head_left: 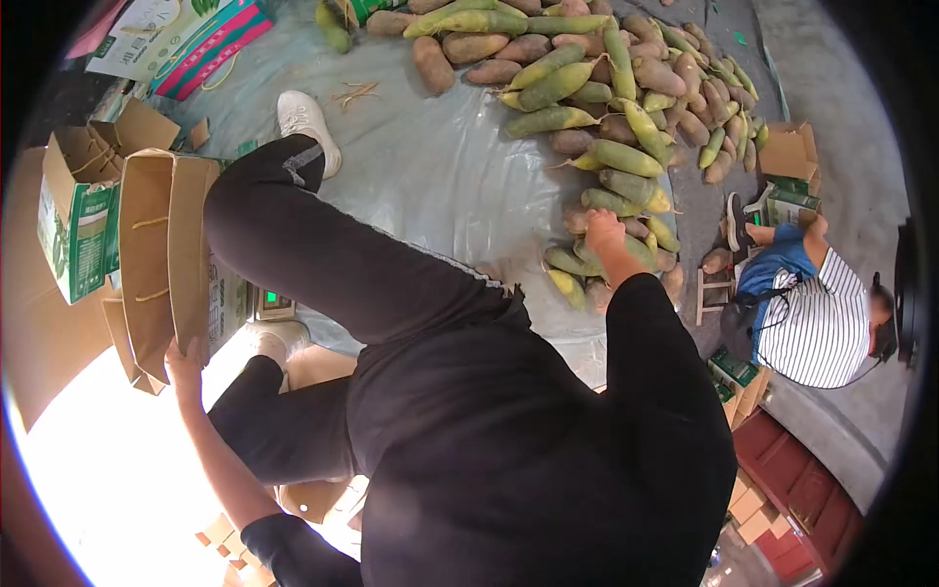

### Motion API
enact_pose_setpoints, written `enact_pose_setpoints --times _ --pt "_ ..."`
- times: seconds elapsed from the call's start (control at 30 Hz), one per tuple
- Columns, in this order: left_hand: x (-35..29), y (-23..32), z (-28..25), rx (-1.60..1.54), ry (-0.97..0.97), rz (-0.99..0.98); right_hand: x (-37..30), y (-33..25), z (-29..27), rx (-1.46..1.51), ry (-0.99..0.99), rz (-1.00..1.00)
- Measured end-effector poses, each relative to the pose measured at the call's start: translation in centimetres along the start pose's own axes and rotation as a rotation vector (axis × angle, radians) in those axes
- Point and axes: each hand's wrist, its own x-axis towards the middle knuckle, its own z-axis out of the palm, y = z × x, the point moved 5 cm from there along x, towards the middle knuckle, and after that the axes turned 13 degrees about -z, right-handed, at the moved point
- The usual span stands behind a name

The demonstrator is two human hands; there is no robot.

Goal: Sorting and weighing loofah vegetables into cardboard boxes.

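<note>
My left hand (184, 364) grips the near edge of an open, upright cardboard box (193, 254) with a yellow cord handle, standing beside my leg. My right hand (604, 233) is down in the near end of a pile of roots, its fingers curled. What lies under those fingers is hidden. Just beyond it rests a green radish (611, 203), and another green radish (631, 254) lies by my wrist. Around them are reddish-brown, soil-coloured roots (433, 67), mixed with more long green radishes (628, 157).
Clear plastic sheeting (430, 176) covers the floor. Another open green-and-brown box (83, 210) stands at the left, with a printed carton (181, 44) beyond. At the right, a person in a striped top (817, 318) sits by a small stool (714, 293). A green-lit scale (272, 301) sits near my foot.
</note>
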Motion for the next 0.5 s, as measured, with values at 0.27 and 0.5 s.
enact_pose_setpoints --times 0.27,0.5 --pt "-0.5 1.8 0.7 -0.005 -0.024 -0.085 -1.8 -0.1 2.9 -0.034 0.040 -0.073" --pt "0.2 0.2 0.5 -0.100 0.051 0.013 -1.8 -0.1 2.8 -0.080 -0.005 -0.074"
